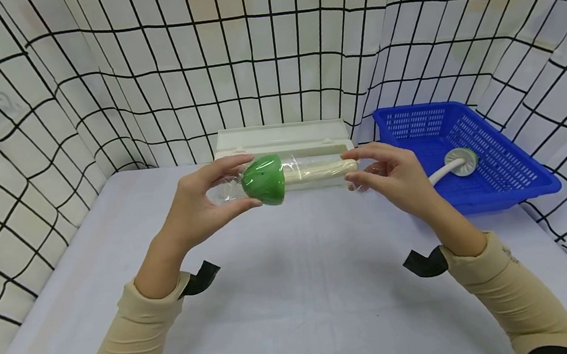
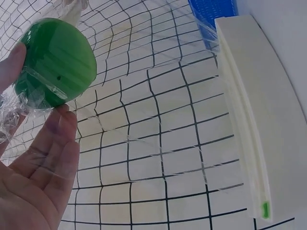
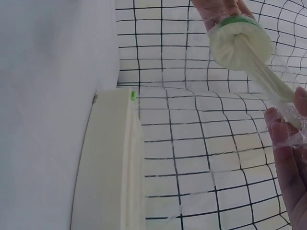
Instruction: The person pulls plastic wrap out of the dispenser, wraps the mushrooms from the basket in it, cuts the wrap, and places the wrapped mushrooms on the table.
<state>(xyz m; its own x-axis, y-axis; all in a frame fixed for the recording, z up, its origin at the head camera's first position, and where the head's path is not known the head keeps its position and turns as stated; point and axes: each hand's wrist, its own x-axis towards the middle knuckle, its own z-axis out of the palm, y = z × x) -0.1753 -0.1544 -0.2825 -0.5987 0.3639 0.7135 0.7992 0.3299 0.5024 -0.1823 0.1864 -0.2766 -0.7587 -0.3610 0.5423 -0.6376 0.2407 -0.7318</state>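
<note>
A mushroom-shaped object with a green cap point(image 1: 265, 180) and a pale cream stem point(image 1: 319, 171) is held sideways above the table, wrapped in clear plastic film point(image 1: 230, 189). My left hand point(image 1: 199, 202) grips the cap end, thumb below and fingers above. At the stem's tip, my right hand point(image 1: 395, 177) pinches the stem and the gathered film between thumb and fingers. Seen from the right wrist, the cap's pale underside point(image 3: 237, 45) shows through the film. Loose film bunches beside the cap in the left wrist view.
A long white box point(image 1: 281, 137) with a small green piece point(image 2: 265, 209) near one end stands behind the hands. To the right, a blue basket point(image 1: 498, 192) contains another mushroom-shaped object point(image 1: 460, 162) with a white stem. Black wire mesh point(image 1: 276, 59) surrounds the white-covered table point(image 1: 295, 291).
</note>
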